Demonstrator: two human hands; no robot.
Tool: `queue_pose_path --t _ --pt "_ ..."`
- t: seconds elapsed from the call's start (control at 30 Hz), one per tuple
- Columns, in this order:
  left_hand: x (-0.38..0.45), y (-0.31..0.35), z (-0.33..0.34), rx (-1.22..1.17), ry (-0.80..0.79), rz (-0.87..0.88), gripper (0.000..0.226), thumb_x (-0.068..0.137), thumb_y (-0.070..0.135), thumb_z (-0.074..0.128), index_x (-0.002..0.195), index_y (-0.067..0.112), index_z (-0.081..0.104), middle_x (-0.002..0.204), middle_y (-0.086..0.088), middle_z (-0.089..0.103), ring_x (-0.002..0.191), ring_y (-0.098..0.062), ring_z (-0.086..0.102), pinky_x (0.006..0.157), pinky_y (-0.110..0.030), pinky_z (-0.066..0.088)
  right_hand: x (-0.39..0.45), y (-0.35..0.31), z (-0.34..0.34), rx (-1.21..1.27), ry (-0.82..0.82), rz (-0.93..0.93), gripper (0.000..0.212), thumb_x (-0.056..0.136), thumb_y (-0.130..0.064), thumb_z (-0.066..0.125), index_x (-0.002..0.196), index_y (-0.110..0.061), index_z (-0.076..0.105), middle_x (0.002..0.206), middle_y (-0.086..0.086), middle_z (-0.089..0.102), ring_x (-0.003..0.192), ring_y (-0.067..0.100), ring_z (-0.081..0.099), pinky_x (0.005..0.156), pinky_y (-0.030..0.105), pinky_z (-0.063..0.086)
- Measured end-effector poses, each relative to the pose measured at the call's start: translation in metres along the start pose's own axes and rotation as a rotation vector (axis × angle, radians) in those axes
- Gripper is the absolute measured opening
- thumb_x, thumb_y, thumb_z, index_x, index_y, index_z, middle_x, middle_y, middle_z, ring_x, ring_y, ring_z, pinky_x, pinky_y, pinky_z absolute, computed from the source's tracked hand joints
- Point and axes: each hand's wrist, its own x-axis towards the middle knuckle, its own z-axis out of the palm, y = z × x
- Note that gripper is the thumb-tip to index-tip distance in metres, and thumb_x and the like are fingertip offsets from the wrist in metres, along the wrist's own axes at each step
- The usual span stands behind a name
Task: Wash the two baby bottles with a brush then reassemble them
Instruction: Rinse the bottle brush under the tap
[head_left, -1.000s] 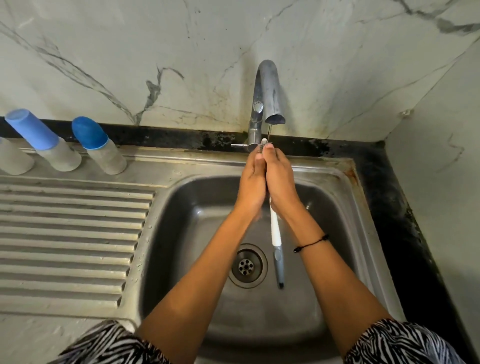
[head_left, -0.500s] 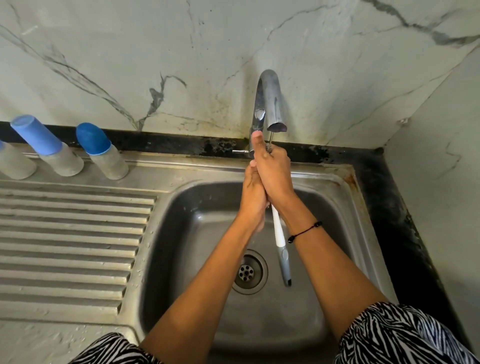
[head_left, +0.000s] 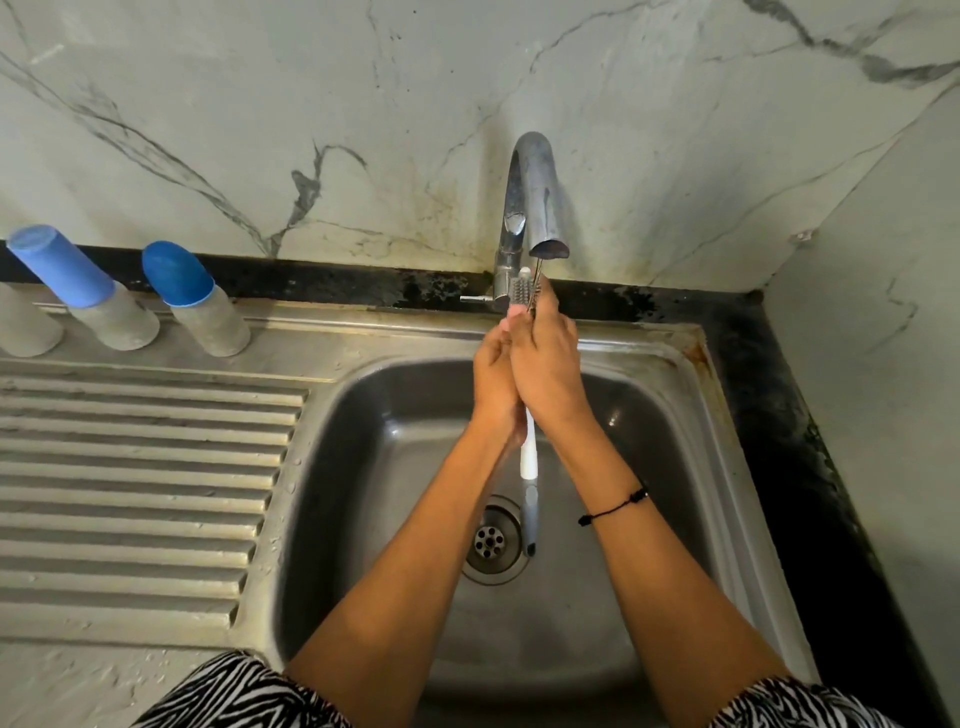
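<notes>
- Left hand (head_left: 496, 374) and right hand (head_left: 545, 364) pressed together, gripping brush (head_left: 528, 457) under tap spout (head_left: 548, 249).
- Handle hangs over drain (head_left: 491, 540), off basin walls.
- Two capped bottles (head_left: 200, 301) stand on sink rim (head_left: 363, 332), well left.

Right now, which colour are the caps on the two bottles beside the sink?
Blue. Both caps show clearly in the head view, at the upper left.
</notes>
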Motion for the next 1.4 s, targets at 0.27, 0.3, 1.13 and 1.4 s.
queue_pose_path --t 0.27,0.3,1.13,1.4 --pt "-0.01 -0.012 -0.004 0.171 0.031 0.137 0.021 0.102 0.013 0.039 0.088 0.011 0.054 0.082 -0.009 0.056 0.076 -0.019 0.05 0.067 -0.029 0.042 -0.001 0.009 -0.012 0.21 0.011 0.016 0.03 0.094 -0.034 0.051 0.091 -0.005 0.059 0.082 0.011 0.066 0.076 0.024 0.062 0.064 0.037 0.051" --pt "-0.009 -0.012 -0.005 0.185 0.025 0.154 0.022 0.102 0.011 0.038 0.088 0.013 0.054 0.082 -0.01 0.054 0.076 -0.021 0.047 0.066 -0.03 0.04 0.001 0.007 -0.013 0.211 -0.013 -0.003 0.03 0.094 -0.035 0.051 0.091 -0.006 0.057 0.083 0.012 0.065 0.074 0.024 0.062 0.059 0.035 0.049" --pt "-0.002 0.004 0.005 0.263 -0.057 0.266 0.022 0.099 0.009 0.042 0.111 0.005 0.06 0.094 -0.01 0.064 0.09 -0.02 0.06 0.081 -0.029 0.051 0.009 0.002 -0.01 0.409 -0.156 -0.072 0.024 0.101 -0.023 0.036 0.124 -0.015 0.04 0.096 -0.008 0.057 0.089 0.001 0.057 0.08 0.015 0.046" --pt "0.003 0.013 0.012 0.176 -0.029 0.169 0.029 0.093 -0.01 0.043 0.093 0.013 0.061 0.081 -0.002 0.063 0.075 -0.007 0.06 0.073 -0.017 0.051 -0.013 0.023 -0.006 0.538 -0.129 0.038 0.032 0.102 -0.033 0.029 0.133 -0.037 0.036 0.118 -0.014 0.051 0.105 -0.005 0.051 0.087 0.011 0.042"
